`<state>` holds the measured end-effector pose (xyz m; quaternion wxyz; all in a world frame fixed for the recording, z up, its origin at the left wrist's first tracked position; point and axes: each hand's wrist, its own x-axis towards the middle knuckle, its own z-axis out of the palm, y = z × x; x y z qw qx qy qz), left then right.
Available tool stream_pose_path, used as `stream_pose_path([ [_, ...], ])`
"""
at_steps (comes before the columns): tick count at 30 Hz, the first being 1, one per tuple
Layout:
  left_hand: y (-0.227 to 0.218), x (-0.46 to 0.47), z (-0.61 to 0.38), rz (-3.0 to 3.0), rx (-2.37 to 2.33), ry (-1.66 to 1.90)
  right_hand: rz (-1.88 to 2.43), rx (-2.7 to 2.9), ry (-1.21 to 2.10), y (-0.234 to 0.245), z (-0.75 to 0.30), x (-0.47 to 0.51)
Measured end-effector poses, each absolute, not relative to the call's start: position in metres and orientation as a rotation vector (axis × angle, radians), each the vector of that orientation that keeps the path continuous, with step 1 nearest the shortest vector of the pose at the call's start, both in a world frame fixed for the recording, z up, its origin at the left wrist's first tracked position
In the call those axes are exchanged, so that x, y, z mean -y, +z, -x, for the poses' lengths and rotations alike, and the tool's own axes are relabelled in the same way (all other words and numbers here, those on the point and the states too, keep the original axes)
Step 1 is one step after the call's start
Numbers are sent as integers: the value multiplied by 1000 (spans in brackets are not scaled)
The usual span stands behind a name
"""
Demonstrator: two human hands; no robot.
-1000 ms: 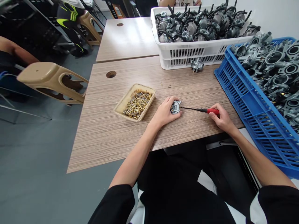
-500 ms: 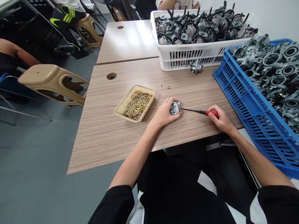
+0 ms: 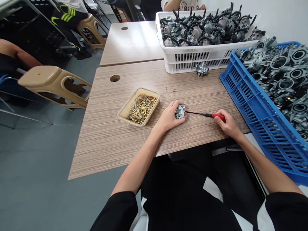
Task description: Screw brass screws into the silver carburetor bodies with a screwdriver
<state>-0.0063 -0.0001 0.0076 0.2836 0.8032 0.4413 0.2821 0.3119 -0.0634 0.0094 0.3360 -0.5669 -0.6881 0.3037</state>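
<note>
My left hand (image 3: 169,117) is closed around a small grey metal carburetor body (image 3: 180,111), holding it down on the wooden table (image 3: 106,138). In my right hand (image 3: 227,123) is a screwdriver (image 3: 218,116) with a red handle and a long dark shaft. The shaft lies nearly level, and its tip meets the right side of the carburetor body. Left of my left hand stands a cream plastic tub (image 3: 125,109) holding many small brass-coloured parts (image 3: 141,109). Two or three tiny loose pieces (image 3: 174,90) lie beyond my hands.
A white crate (image 3: 190,57) of carburetors with black hoses stands at the back, one loose carburetor (image 3: 202,69) against its front. A blue crate (image 3: 262,106) heaped with metal bodies sits on the right. Beige stools (image 3: 45,77) and other people are at left and behind.
</note>
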Motion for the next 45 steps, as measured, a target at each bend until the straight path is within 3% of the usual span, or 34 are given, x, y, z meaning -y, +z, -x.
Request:
stream_pose_path([
  [33, 8, -2, 5, -2111, -1187, 802, 1492, 1766, 767, 13, -310, 66],
  [40, 0, -6, 3, -2041, -1287, 902, 1681, 1464, 334, 7, -314, 67],
  [45, -2, -8, 2, -1982, -1455, 968, 1754, 1619, 187, 0, -318, 58],
])
